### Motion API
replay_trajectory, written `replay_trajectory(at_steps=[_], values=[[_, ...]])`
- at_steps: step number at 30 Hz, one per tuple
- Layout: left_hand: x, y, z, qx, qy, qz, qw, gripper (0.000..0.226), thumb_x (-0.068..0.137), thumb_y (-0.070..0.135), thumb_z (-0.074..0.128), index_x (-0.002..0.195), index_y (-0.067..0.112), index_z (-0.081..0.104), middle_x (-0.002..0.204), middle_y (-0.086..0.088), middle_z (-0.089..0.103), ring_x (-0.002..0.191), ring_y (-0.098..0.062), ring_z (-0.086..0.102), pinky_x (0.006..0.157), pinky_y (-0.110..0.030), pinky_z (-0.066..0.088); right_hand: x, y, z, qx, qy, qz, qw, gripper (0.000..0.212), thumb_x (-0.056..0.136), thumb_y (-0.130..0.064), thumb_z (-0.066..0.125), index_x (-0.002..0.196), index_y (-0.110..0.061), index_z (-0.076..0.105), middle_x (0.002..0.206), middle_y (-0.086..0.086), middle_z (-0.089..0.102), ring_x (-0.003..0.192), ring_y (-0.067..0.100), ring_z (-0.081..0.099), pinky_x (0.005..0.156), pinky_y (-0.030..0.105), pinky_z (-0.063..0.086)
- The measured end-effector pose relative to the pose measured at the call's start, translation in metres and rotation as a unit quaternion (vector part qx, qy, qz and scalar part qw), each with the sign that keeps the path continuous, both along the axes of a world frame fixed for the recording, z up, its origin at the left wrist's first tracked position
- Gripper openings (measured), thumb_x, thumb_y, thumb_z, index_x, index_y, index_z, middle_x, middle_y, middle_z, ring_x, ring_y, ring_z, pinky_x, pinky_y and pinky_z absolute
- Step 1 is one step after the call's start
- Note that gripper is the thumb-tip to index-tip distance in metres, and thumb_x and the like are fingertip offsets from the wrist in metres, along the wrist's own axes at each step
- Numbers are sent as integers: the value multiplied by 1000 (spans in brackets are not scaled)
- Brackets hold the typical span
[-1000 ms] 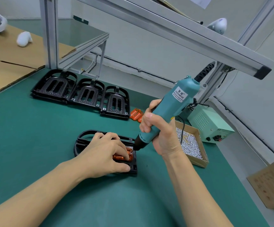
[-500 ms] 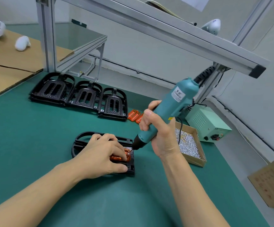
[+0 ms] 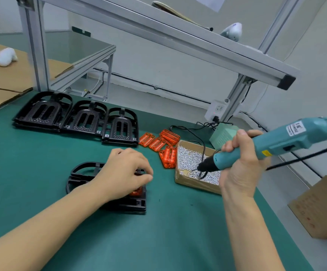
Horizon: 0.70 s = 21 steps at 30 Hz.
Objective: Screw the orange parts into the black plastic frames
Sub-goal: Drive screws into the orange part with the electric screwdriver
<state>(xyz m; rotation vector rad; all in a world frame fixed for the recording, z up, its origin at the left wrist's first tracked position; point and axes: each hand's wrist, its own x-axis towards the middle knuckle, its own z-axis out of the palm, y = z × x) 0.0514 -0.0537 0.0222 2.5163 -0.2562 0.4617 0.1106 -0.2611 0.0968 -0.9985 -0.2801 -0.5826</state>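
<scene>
A black plastic frame (image 3: 80, 173) lies on the green mat in front of me. An orange part (image 3: 136, 192) sits in it, mostly hidden under my left hand (image 3: 123, 173), whose curled fingers hold the part and frame down. My right hand (image 3: 241, 167) grips a teal electric screwdriver (image 3: 276, 145). Its black tip points down into the cardboard box of screws (image 3: 190, 182), to the right of the frame. Several loose orange parts (image 3: 164, 147) lie just left of the box.
Three stacks of black frames (image 3: 76, 118) line the mat's far side. A green power supply (image 3: 223, 133) with black cables stands behind the screw box. An aluminium rail (image 3: 178, 36) runs overhead. A cardboard box (image 3: 319, 208) stands off the table's right edge.
My right hand has swung the screwdriver away from the frame to the right, so its tip is now over the screw box. My left hand stays on the frame.
</scene>
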Motion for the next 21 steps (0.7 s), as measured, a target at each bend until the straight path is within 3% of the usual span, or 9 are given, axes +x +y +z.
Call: replay_trajectory(at_steps=[4, 8, 12, 21], values=[[44, -38, 17, -5, 9, 4, 1000, 9, 87, 34, 63, 89, 34, 72, 91, 17, 61, 95, -7, 48, 96, -31, 21, 1, -8, -4, 6, 19, -37, 999, 18, 77, -7, 63, 75, -17, 48, 51, -3, 45, 44, 15, 44, 53, 26, 38], [81, -75, 22, 41, 49, -2, 998, 11, 88, 29, 63, 91, 29, 73, 76, 14, 57, 82, -10, 46, 88, -32, 26, -2, -13, -9, 1, 26, -45, 999, 18, 77, -8, 64, 74, -19, 50, 56, 0, 44, 44, 15, 44, 52, 25, 40], [102, -98, 16, 79, 97, 2, 992, 9, 85, 21, 67, 88, 26, 74, 88, 10, 68, 93, -14, 54, 96, -38, 29, -2, -20, -9, -2, 28, -53, 998, 17, 77, -9, 64, 76, -17, 49, 52, -4, 45, 44, 15, 44, 52, 24, 40], [122, -117, 5, 190, 126, 9, 974, 12, 84, 17, 66, 90, 25, 74, 94, 6, 71, 97, -18, 55, 89, -37, 25, 2, -28, -14, 4, 26, -52, 998, 19, 81, -3, 61, 77, -16, 49, 51, -5, 46, 44, 13, 45, 53, 27, 40]])
